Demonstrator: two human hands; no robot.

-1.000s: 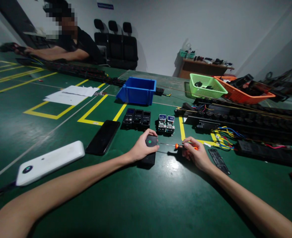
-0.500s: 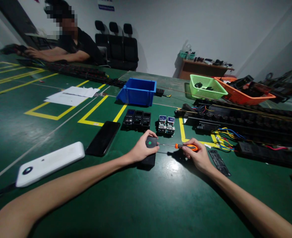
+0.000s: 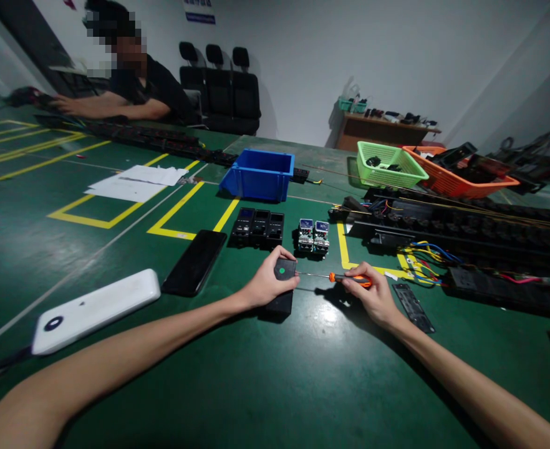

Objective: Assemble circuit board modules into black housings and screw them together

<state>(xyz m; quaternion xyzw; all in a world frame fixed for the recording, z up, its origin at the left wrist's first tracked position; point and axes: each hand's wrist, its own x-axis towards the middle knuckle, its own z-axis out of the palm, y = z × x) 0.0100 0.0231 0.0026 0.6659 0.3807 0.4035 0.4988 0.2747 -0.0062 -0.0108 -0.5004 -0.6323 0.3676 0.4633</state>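
Observation:
My left hand [image 3: 270,279] is closed around a small black box [image 3: 285,269] with a green dot on its top face. Below it, a dark block [image 3: 279,305] shows under my fingers; whether it is part of the same box I cannot tell. My right hand [image 3: 372,293] grips the orange and black handle of a screwdriver [image 3: 338,277], its shaft pointing left with the tip at the box's right side. Just beyond stand two small circuit-board modules [image 3: 313,237] and a row of three black modules [image 3: 257,227]. A thin black cover plate [image 3: 413,307] lies right of my right hand.
A black phone [image 3: 194,262] and a white device [image 3: 97,312] lie to the left. Behind are a blue bin [image 3: 259,181], a green basket [image 3: 390,178] and an orange basket [image 3: 471,187]. Black rails with wires [image 3: 466,224] fill the right. A co-worker [image 3: 148,90] sits at far left.
My hands, the box and the screwdriver stay almost in place; the screwdriver handle looks slightly turned in my fingers. The co-worker's hands have shifted a little.

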